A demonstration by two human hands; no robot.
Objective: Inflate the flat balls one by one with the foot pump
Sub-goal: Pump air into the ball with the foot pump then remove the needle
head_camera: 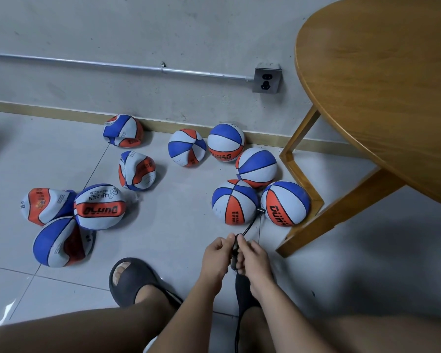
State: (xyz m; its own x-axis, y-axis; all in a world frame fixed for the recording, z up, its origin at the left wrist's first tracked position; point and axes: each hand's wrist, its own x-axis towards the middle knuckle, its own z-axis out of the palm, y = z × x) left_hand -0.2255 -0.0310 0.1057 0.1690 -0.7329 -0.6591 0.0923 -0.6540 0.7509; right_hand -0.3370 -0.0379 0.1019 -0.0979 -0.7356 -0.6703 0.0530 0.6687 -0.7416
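Observation:
Several blue, white and orange balls lie on the tiled floor. On the left are crumpled flat ones, such as the flat ball [100, 207] marked CHILDREN. On the right are round ones. A thin black pump hose [250, 225] runs to the valve of the nearest round ball [233, 202]. My left hand [218, 253] and my right hand [253, 258] both pinch the hose's lower end, close together. The foot pump [242, 289] is mostly hidden under my right hand and leg.
A round wooden table [382, 80] with slanted legs stands at the right, its leg [301, 169] touching the round balls. A wall with a metal conduit and socket [266, 80] lies behind. My left foot in a black slipper [133, 281] rests on the floor.

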